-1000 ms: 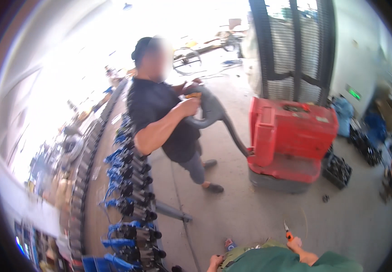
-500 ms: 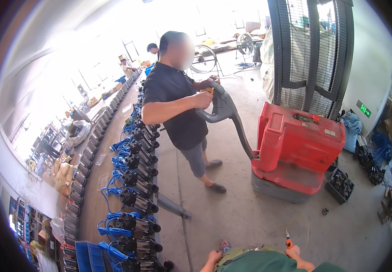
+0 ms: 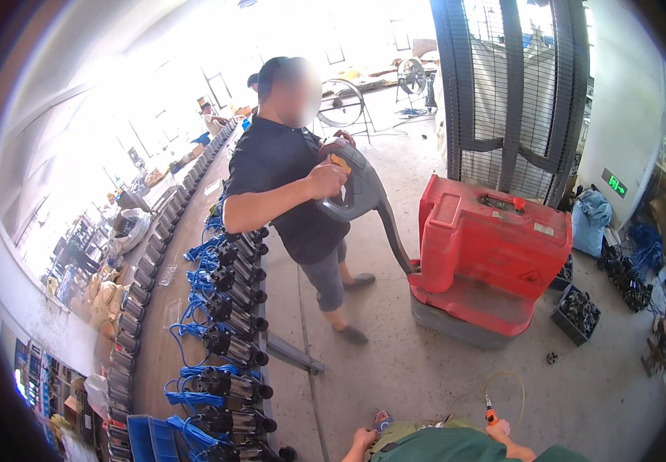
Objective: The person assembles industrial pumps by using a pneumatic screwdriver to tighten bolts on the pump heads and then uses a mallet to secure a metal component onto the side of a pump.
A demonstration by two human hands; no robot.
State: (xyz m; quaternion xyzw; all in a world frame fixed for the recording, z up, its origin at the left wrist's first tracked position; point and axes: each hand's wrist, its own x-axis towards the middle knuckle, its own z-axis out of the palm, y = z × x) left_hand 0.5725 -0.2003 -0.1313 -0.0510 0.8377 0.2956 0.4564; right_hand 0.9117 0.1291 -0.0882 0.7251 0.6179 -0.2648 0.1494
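Trainee: What differs from the earlier frame?

Instructor: Compared with half a second ago, the red stacker [image 3: 487, 262] and the co-worker [image 3: 287, 169] at its grey handle [image 3: 365, 181] stand farther left relative to the black crate [image 3: 577, 333]. A person farther back [image 3: 253, 79] is now mostly hidden behind the co-worker. The orange-handled tool [image 3: 491, 416] remains low, at the front right of the wearer's body.

Trainee: State the edges and open room.

Instructor: Bare concrete floor [image 3: 394, 377] lies between the wearer and the stacker. The bench [image 3: 156, 346] bounds it on the left, lined with dark cylindrical units [image 3: 229, 383] and blue cables [image 3: 194, 399]. A grey beam [image 3: 294, 354] juts out below the bench edge. On the right, the crate and a small dark part [image 3: 552, 358] occupy the floor.

Trainee: Specify hand pose.

Instructor: Right hand [image 3: 499, 430]: closed around the tool, metal tip directed forward, away from the body. A thin yellowish line [image 3: 523, 396] loops beside it. Left hand [image 3: 364, 439]: lowered beside the green clothing [image 3: 441, 446]; whether it holds anything cannot be told.
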